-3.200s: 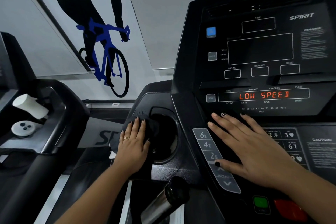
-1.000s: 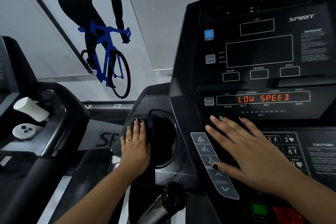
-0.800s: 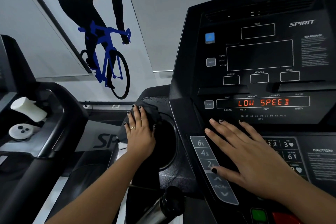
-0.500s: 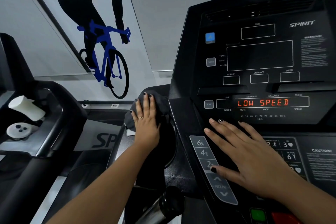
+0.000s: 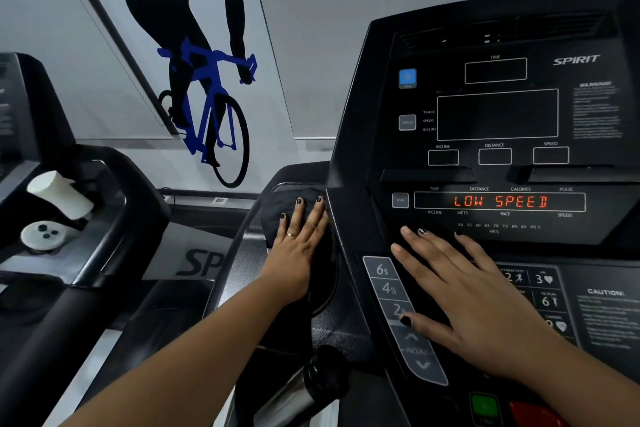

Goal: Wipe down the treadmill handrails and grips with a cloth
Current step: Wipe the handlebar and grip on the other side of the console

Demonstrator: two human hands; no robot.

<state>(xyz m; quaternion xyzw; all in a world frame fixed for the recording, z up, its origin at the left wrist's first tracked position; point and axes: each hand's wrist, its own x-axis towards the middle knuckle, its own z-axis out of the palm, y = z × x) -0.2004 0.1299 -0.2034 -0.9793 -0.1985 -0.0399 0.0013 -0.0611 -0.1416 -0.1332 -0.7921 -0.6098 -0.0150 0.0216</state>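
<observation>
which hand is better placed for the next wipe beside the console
Left. The left hand presses the dark cloth flat against the treadmill's side tray; the right hand lies open on the console keypad with no cloth.

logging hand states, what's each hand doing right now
Left hand: open, fingers straight, pressing the dark cloth flat.
Right hand: open, fingers spread on the console, holding nothing.

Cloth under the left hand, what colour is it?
Black or very dark grey; the bunched fabric cloth shows best in the head view, under the left hand.
</observation>
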